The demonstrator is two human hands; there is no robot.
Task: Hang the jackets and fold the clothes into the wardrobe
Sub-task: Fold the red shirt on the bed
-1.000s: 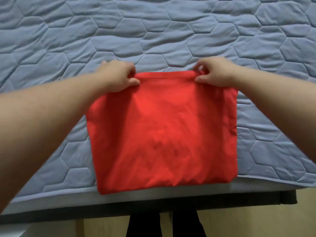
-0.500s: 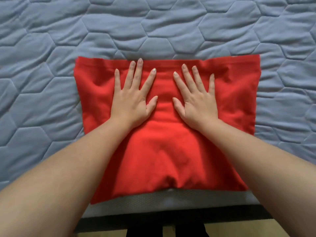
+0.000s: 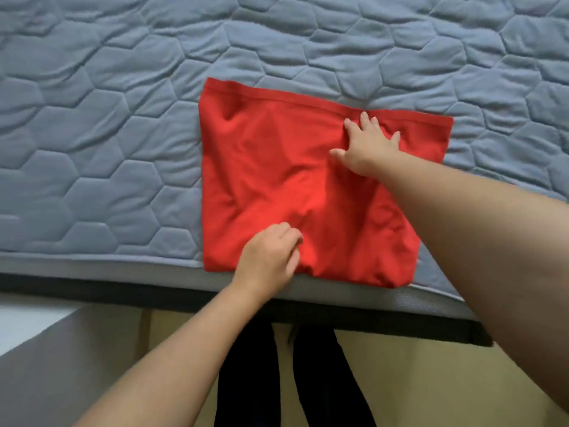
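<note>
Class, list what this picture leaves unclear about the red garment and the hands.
1. Folded red cloth garment: head view, its own folds hide its type.
2. Left hand: head view, motion blur; grip uncertain.
3. Wardrobe: outside the frame.

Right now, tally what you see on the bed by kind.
Red garment: 1
Hands on it: 2 (left hand, right hand)
Blue quilted mattress: 1
Total: 4
</note>
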